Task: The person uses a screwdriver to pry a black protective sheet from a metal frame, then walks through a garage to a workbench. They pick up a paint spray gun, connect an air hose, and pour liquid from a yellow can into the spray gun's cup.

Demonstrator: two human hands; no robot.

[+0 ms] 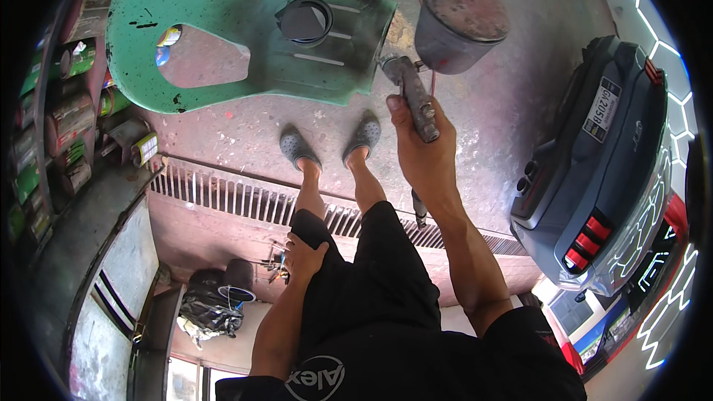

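Observation:
My right hand (422,150) is shut on the handle of a paint spray gun (413,93) with a worn grey cup (459,22) on top. The gun's nozzle points at a green body panel (238,30) that lies on the concrete floor in front of my feet. The panel has several cut-out holes and a dark sprayed patch near its right end. My left hand (303,258) rests on my left thigh and holds nothing, with its fingers curled against the black shorts.
A grey car's rear (601,178) stands at the right. Shelves of paint cans (52,104) line the left side. A metal floor grate (245,200) runs under my legs. A black bag (212,304) lies behind me.

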